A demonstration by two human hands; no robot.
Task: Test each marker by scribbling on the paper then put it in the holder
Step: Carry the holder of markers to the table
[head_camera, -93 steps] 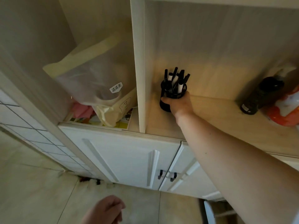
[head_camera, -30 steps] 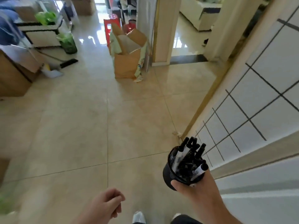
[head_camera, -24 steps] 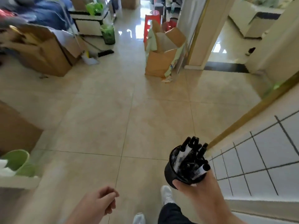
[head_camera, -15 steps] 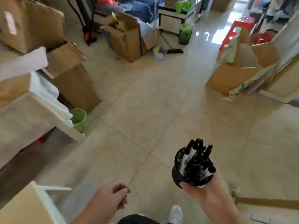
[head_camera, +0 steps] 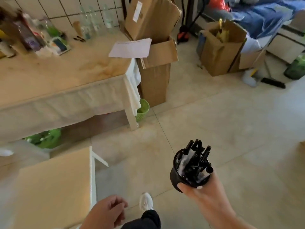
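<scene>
Holder [head_camera: 179,175], a black cup packed with black-capped markers [head_camera: 196,160], sits in the right hand [head_camera: 202,194] at the lower right of the view, the fingers wrapped under and around its base so the cup tilts slightly away from the person. The markers fan upward out of the cup's mouth, several with pale barrels showing below their caps. To the left of that grip and lower in the frame, the left hand [head_camera: 107,212] hangs loosely curled, fingers bent inward and holding nothing. Between the two hands, below the cup, a white shoe [head_camera: 146,204] and a dark trouser leg show against the pale tiled floor [head_camera: 214,123]. Far up and to the left of the held cup stands a table [head_camera: 66,76] draped in a cream cloth. A white sheet of paper [head_camera: 131,47] lies on the table's far right corner, overhanging the edge, well apart from the cup. Two more dark markers, too small to make out clearly, lie farther back on the table near some blurred bottles [head_camera: 92,20]. Directly above the grip, beyond the table corner, tall cardboard boxes [head_camera: 155,63] stand on the floor, with a green basket [head_camera: 142,109] at their foot. Left of the grip, close to the free hand, is the corner of a lower tan surface [head_camera: 54,187] with a white edge.
</scene>
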